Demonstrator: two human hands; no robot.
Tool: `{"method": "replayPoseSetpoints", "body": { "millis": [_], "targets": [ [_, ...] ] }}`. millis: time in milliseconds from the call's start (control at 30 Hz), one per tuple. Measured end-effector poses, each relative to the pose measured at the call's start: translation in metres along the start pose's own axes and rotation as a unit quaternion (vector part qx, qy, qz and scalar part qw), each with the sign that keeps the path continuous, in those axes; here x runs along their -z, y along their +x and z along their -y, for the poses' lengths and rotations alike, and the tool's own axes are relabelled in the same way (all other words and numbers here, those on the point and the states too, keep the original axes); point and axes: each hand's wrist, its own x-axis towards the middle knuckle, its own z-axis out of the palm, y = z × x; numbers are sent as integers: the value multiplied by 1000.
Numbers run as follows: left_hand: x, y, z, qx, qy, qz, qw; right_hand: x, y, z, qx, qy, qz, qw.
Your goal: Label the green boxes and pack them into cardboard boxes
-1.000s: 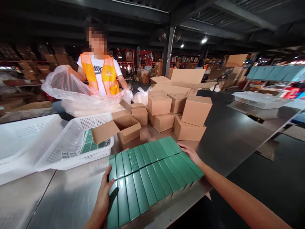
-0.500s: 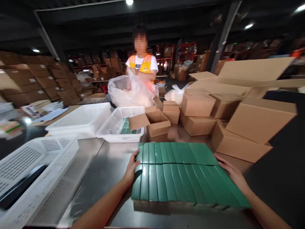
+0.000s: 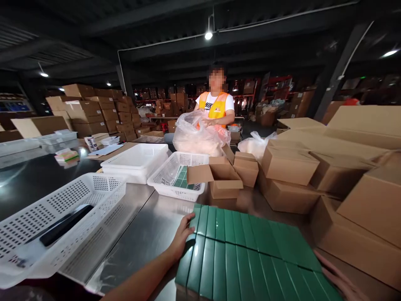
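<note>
**Trainee:** How are the hands set on the load?

**Instructor:** The left hand (image 3: 181,237) lies flat, fingers together, pressed against the left edge of the block of green boxes (image 3: 247,255). The right hand (image 3: 340,279) shows only as fingers at the block's lower right edge; they lie extended along that side, not curled around anything. Neither hand clamps a single box. My reading: pressure from two opposite sides keeps the narrow boxes packed as one unit.

**Trainee:** Where does the block sit?

**Instructor:** On the steel desk (image 3: 140,234), near its front edge, directly before the person. The boxes lie flat, side by side in two rows, long edges touching.

**Trainee:** What surrounds it?

**Instructor:** Just behind stands an open carton (image 3: 223,177), flaps spread. To the right, closed cartons (image 3: 291,167) are stacked, close to the block. Left of the open carton, a white perforated basket (image 3: 175,175) holds more green boxes; a second white tray (image 3: 134,161) sits beside it. A larger basket (image 3: 56,225) at front left holds a dark flat object, type not identifiable.

**Trainee:** And the far side?

**Instructor:** A co-worker in an orange vest (image 3: 216,106) handles a clear plastic bag (image 3: 197,136), well apart from the block.
</note>
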Motion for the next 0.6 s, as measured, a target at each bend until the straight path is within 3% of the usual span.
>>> {"method": "replayPoseSetpoints", "body": {
  "millis": [200, 400, 500, 600],
  "targets": [
    [6, 13, 27, 3, -7, -55, 998, -1, -8, 11, -22, 30, 31, 999],
    [33, 34, 51, 45, 55, -62, 996, -9, -30, 39, 15, 28, 12, 999],
    [41, 36, 47, 49, 86, -39, 994, -13, -36, 50, 7, 31, 6, 999],
    [34, 20, 30, 44, 84, -25, 995, -9, -41, 45, -17, 30, 3, 999]
  ]
}}
